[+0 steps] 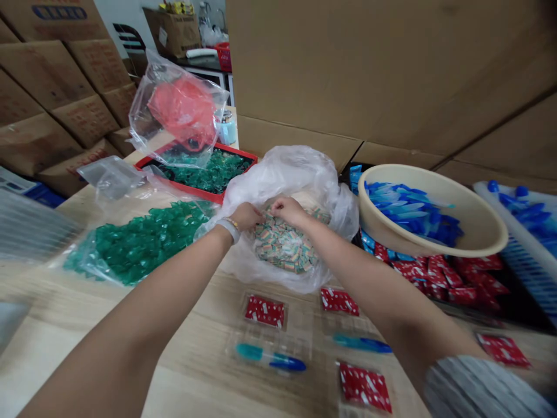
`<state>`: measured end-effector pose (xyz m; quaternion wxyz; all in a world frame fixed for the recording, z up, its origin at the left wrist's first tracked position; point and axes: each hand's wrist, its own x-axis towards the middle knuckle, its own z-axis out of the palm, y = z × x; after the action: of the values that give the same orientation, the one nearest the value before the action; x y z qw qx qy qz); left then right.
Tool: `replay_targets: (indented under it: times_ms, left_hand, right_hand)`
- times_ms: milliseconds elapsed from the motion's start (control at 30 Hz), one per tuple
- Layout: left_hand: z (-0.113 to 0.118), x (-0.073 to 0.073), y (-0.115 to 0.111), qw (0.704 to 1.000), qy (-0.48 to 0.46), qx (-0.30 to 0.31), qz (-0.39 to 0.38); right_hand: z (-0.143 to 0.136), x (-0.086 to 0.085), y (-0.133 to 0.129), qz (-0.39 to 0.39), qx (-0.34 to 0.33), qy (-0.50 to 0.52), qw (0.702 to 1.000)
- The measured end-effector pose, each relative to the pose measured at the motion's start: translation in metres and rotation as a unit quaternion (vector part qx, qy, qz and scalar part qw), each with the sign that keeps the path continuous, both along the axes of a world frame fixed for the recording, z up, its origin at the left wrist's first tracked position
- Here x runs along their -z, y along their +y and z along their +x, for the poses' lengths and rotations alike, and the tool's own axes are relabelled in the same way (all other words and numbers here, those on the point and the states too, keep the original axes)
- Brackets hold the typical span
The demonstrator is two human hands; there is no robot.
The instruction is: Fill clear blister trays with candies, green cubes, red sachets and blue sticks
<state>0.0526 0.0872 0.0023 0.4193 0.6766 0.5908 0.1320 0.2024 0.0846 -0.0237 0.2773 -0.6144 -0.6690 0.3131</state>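
Both arms reach forward to a white plastic bag (296, 165) that lies open on the table, full of small striped pieces (285, 247). Over the left side of its opening is my left hand (247, 216), with a band at the wrist; its fingers are bent together, and anything between them is too small to make out. My right hand (289, 210) is just beside it, above the pieces, with thumb and fingertips pinched together. Whatever it may hold is hidden. Nearer to me are clear trays with red packets (264, 310) and blue-and-teal pens (272, 357).
Green pieces in a clear bag (150, 238) lie left, with a red-rimmed tray (217, 197) behind. At right, a beige basin (483, 232) of blue parts stands over red packets (444, 278). Cardboard boxes (369, 75) wall the back; a blue-slatted basket (522, 261) is far right.
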Motion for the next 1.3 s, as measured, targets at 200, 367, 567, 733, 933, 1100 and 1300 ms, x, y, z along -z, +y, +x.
replay_targets:
  times_ms: [200,367,567,733,933,1100,1300]
  left_hand:
    - [0.003,-0.007,-0.014,0.995,-0.070,0.039,-0.052]
    - [0.004,-0.011,-0.017,0.993,-0.092,0.039,-0.070]
    - [0.005,-0.018,-0.016,0.975,-0.183,-0.028,-0.120]
    - [0.006,-0.014,-0.021,0.957,-0.238,-0.063,-0.152]
    - [0.004,-0.011,-0.027,0.938,-0.288,-0.069,-0.178]
    - [0.005,-0.005,-0.030,0.914,-0.357,-0.082,-0.174]
    - [0.013,-0.001,-0.031,0.857,-0.438,-0.192,-0.190]
  right_hand:
    - [0.007,-0.021,-0.021,-0.087,0.017,0.156,0.984]
    - [0.011,-0.031,-0.035,-0.092,0.014,0.167,0.982]
    - [0.012,-0.030,-0.038,-0.078,0.011,0.142,0.987]
    - [0.004,-0.021,-0.038,-0.038,0.021,0.022,0.999]
    - [0.000,-0.021,-0.044,0.011,0.037,-0.068,0.997]
    - [0.002,-0.025,-0.044,0.032,0.057,-0.066,0.996]
    - [-0.001,-0.017,-0.045,-0.004,0.083,-0.008,0.996]
